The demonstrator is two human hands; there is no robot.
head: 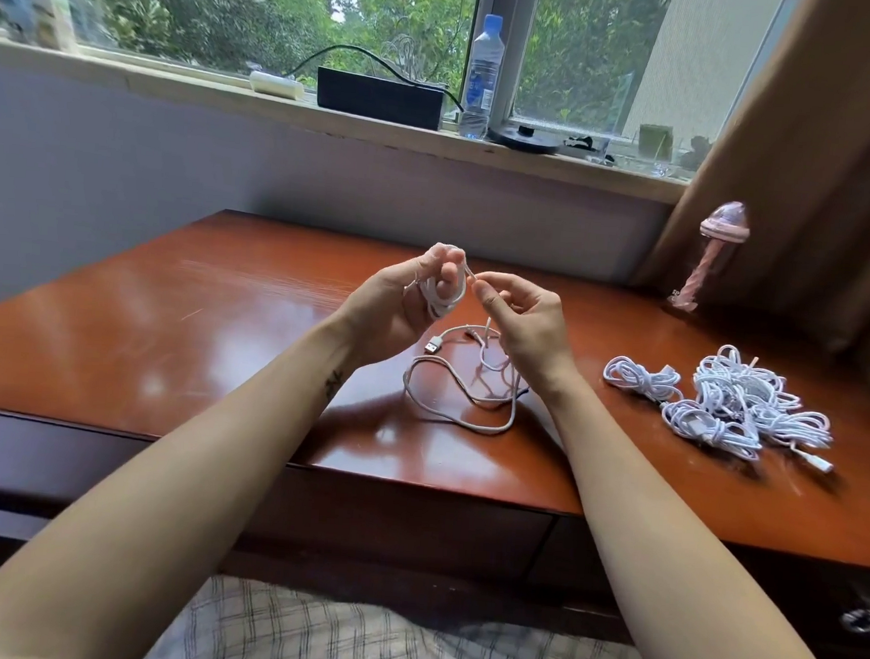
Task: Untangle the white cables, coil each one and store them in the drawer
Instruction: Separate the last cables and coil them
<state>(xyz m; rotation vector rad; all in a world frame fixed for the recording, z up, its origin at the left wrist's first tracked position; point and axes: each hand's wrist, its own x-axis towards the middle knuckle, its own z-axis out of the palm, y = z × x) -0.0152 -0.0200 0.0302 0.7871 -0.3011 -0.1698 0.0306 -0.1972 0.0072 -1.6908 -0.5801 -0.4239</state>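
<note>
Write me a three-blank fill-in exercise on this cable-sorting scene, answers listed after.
1. The left hand holds a white cable coiled around its ____.
2. The tangled pile of white cables lies on the glossy red-brown wooden desk, to the person's ____.
3. The clear plastic blue-capped water bottle stands on the ____.
Answers: fingers; right; windowsill.

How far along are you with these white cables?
Looks done: a small coiled white bundle beside the tangled white heap. In hand: left hand holds loops of one white cable, right hand pinches its strand. Left: its loose plug end, that heap, and stowing everything.
</note>
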